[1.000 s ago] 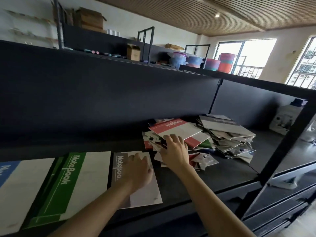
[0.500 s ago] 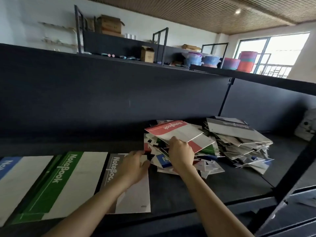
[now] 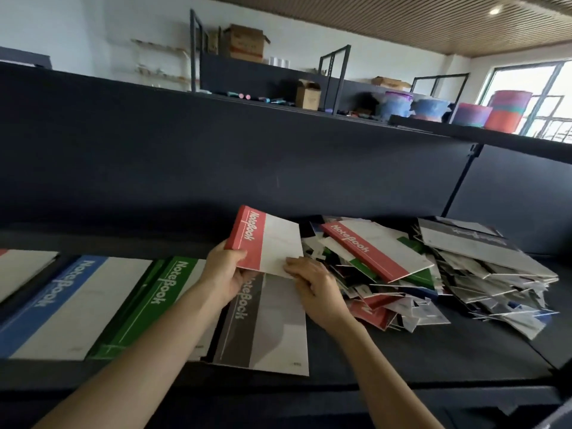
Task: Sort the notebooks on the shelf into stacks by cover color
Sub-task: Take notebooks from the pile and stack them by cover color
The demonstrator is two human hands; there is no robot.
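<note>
Both hands, which a moment ago were apart with the left resting on the grey stack and the right on the heap, now meet on a red notebook (image 3: 266, 243) lifted clear of the heap and held tilted above the shelf (image 3: 402, 354). The left hand (image 3: 225, 271) grips its near left corner, thumb on the red band and fingers curled underneath. The right hand (image 3: 309, 281) pinches the near edge of the white part with bent fingers. Sorting looks well begun but far from finished. Three piles lie side by side along the front of the shelf: a blue stack (image 3: 62, 301), a green stack (image 3: 154, 297) and a grey stack (image 3: 266, 323), the last directly below the held notebook. A further pile (image 3: 24, 267) sits at the far left; a sliver of red shows at its corner, so it may be the red one, though I cannot tell for sure. To the right, the unsorted heap (image 3: 458, 274) is large and mixed, with another red-banded notebook (image 3: 371, 253) on top and grey, green and blue covers jumbled beneath. Most of the work appears to remain there.
</note>
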